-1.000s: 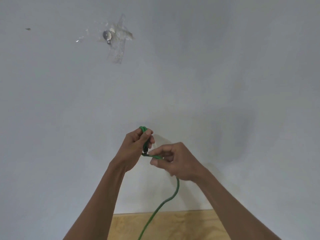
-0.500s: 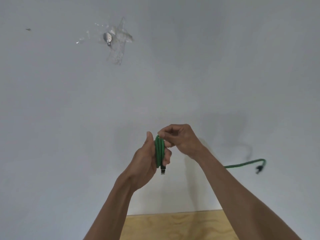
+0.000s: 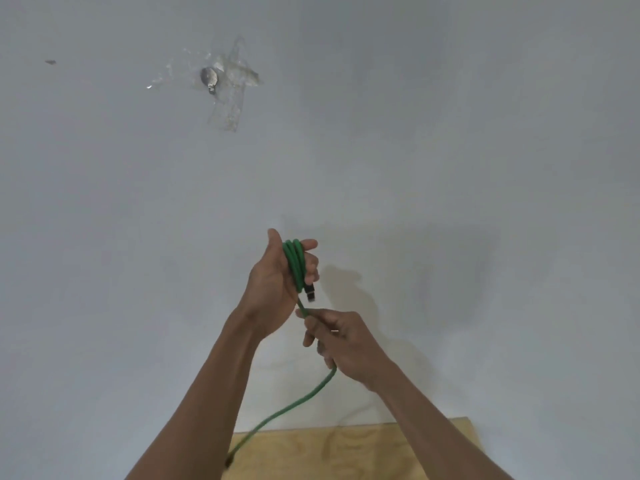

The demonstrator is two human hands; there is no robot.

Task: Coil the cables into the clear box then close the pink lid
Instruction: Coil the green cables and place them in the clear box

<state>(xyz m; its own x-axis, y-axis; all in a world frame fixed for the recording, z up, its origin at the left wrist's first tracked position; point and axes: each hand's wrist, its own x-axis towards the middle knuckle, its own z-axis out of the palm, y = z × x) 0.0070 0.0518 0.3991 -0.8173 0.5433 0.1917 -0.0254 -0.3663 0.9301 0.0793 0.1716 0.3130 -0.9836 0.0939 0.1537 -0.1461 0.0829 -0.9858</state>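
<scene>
Holding green cable (image 3: 294, 263) loops wound around left hand (image 3: 277, 282) fingers, gripping trailing length in right hand (image 3: 337, 341) fist, black plug (image 3: 310, 293) dangling between, wooden board (image 3: 346, 452) below

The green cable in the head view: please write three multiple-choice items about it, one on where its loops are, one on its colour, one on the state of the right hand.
1. Where are the loops of the green cable?
A. round the left hand's fingers
B. on the wooden board
C. taped to the wall

2. What colour is the plug hanging below the loops?
A. white
B. black
C. pink

3. What does the right hand do?
A. hangs open
B. grips the cable's loose run
C. presses the wall

Answers: 1 A, the loops wrap the left hand. 2 B, the plug is dark. 3 B, the right hand curls round the cable below the loops.
</scene>
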